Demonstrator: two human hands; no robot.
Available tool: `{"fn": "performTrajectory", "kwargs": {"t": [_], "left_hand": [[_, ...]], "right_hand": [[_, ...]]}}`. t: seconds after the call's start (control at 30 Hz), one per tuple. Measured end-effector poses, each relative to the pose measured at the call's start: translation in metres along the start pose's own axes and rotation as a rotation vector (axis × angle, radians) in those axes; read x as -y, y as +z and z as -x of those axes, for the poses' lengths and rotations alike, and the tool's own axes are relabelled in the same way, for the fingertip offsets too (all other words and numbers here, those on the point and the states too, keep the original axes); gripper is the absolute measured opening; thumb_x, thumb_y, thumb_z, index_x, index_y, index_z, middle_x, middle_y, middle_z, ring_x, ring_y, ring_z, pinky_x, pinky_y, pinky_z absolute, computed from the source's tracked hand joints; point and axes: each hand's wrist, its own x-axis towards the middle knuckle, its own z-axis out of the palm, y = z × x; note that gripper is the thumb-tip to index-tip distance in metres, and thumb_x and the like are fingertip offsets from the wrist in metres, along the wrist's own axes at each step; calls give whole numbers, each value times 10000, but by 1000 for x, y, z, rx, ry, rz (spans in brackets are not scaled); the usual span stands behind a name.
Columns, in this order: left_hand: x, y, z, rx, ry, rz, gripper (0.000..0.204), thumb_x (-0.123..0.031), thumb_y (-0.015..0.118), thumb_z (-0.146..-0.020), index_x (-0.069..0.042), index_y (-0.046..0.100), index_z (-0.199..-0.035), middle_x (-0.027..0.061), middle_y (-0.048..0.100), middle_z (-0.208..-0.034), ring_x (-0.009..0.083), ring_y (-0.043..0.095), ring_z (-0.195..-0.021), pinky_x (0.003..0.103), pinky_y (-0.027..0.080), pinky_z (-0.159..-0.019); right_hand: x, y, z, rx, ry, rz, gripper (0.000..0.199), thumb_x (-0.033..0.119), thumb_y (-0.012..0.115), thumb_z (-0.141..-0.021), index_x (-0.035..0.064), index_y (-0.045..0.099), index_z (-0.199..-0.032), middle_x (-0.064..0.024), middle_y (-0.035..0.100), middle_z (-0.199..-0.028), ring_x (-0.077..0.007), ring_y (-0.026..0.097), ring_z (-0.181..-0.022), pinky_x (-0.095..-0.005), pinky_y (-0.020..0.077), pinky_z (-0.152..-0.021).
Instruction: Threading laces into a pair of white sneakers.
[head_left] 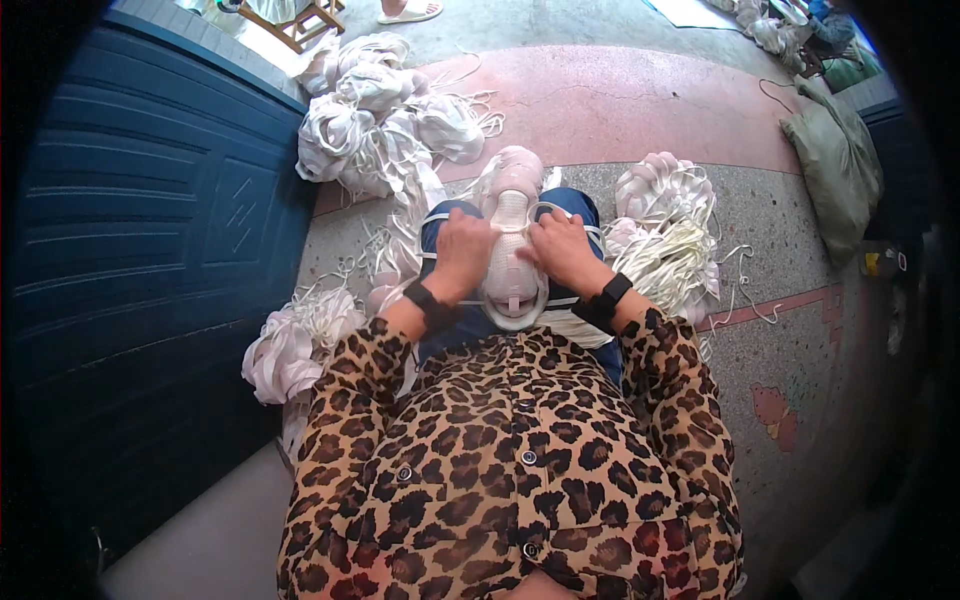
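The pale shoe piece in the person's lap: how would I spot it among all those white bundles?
Find the leopard-print shirt, then follow both forearms to the blue-trousered lap. There the left hand and right hand press on a white shoe upper. Unlike the heaped bundles on the floor, it lies alone between the hands.

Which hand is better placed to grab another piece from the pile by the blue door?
Left, probably. The left hand is nearer that pile; the right hand sits across the shoe.
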Motion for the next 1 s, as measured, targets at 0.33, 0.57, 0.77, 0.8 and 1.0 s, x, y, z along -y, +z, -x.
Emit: {"fn": "performTrajectory", "kwargs": {"t": [0.33,0.57,0.77,0.8,1.0], "left_hand": [[26,14,1,299,77,243,184,-127,540,-897,-20,683,-943,183,686,-975,374,601,-1011,459,484,-886],[33,20,9,94,112,480,181,-122,581,-901,-18,697,-994,164,694,-968,362,620,-941,429,491,-867],[36,15,1,104,102,454,159,-60,620,-882,-14,692,-1016,152,697,-949,348,632,-942,410,492,-861],[38,14,-2,89,88,428,172,-48,615,-876,-14,690,-1027,155,696,-956,354,628,-952,412,492,-863],[42,13,-13,-8,-1,240,298,-39,593,-833,-80,665,-1119,179,677,-974,405,605,-987,477,500,-864]], "right_hand": [[-29,6,-4,-37,-173,-337,130,139,594,-886,35,652,-939,-126,633,-972,-306,585,-1022,-428,471,-852],[-15,5,5,-114,-195,-330,128,96,604,-846,36,658,-945,-112,653,-904,-291,625,-941,-387,485,-852],[3,-12,-8,-92,-386,229,102,132,609,-773,90,646,-859,-62,616,-872,-242,603,-867,-360,457,-778],[1,-15,-11,-115,-427,225,118,132,610,-770,94,647,-876,-56,608,-885,-236,599,-874,-358,452,-776],[70,-46,8,-250,-570,-431,115,104,612,-802,90,629,-915,-101,620,-962,-274,617,-941,-404,488,-803]]}}
